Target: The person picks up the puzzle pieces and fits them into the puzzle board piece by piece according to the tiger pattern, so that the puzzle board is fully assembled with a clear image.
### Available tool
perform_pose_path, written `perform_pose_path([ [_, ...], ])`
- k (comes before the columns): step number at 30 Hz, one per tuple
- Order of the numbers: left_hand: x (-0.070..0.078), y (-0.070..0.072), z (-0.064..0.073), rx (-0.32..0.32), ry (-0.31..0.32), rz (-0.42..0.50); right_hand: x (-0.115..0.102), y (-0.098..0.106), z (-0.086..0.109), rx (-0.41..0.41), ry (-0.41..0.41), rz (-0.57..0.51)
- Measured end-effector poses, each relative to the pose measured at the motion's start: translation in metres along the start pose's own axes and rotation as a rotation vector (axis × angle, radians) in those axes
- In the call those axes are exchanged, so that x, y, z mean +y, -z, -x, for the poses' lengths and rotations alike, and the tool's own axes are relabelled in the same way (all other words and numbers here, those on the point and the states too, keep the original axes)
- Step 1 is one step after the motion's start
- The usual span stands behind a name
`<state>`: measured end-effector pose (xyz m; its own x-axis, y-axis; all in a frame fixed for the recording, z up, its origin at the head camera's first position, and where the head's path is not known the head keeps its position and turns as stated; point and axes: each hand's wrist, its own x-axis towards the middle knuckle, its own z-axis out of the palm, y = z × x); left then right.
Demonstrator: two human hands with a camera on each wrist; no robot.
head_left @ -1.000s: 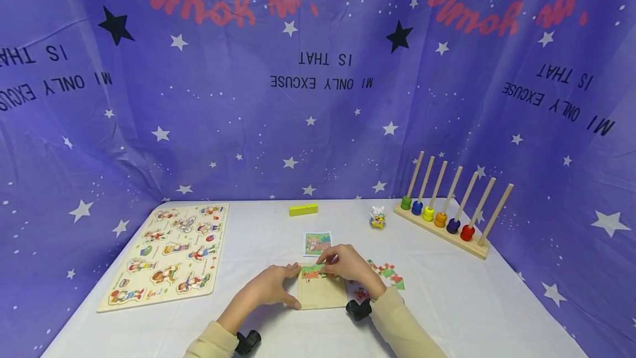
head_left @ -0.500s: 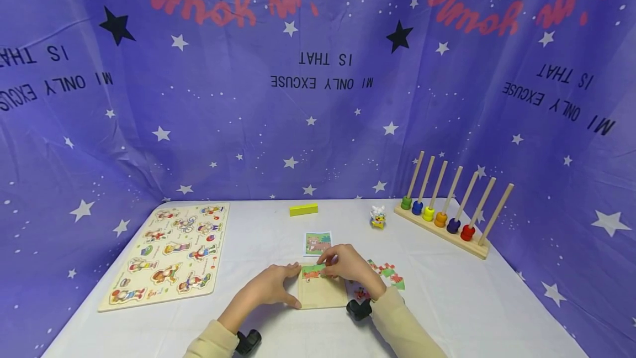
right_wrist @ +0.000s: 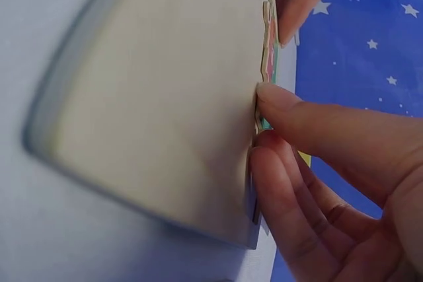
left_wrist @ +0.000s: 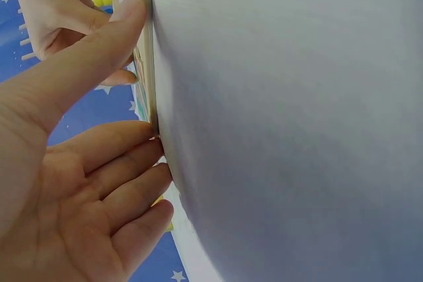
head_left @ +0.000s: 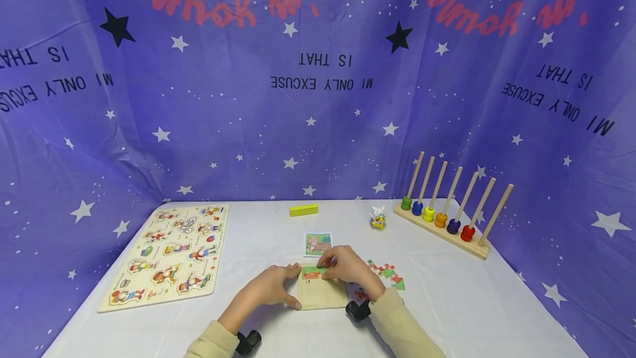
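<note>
A shallow wooden puzzle tray [head_left: 323, 296] lies in front of me, its top left part filled with joined green and orange jigsaw pieces [head_left: 312, 273]. My left hand [head_left: 270, 284] rests along the tray's left edge, thumb at the near corner and fairly straight fingertips at the far one. Over the tray's far side, my right hand [head_left: 346, 264] pinches a jigsaw piece [right_wrist: 266, 123] between thumb and fingers, at the end of the joined row; the fingers mostly cover it. In the right wrist view the tray's bare floor [right_wrist: 158, 97] fills much of the frame.
Loose jigsaw pieces [head_left: 390, 275] lie right of the tray, partly behind the right wrist. A bear picture card [head_left: 318, 244] lies beyond it. Farther out are a yellow block [head_left: 303, 210], a small figurine [head_left: 377, 217], a peg abacus [head_left: 442, 229] and a large picture board [head_left: 169, 253].
The right hand's fingers shift very slightly over the piece at the end of the row. My left hand and the tray stay where they were.
</note>
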<state>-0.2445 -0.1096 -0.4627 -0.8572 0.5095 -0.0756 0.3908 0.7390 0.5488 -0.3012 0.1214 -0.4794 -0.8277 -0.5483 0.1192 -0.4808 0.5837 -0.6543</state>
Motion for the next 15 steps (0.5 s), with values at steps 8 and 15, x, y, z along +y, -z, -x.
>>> perform_pose_path([
  [8,0.0,0.0,0.001,0.0,-0.008,0.016,-0.001,0.003,0.003,-0.006,0.025,-0.005],
  [15,0.001,0.001,0.002,0.001,-0.008,0.025,0.003,0.02,0.012,0.028,0.074,-0.01],
])
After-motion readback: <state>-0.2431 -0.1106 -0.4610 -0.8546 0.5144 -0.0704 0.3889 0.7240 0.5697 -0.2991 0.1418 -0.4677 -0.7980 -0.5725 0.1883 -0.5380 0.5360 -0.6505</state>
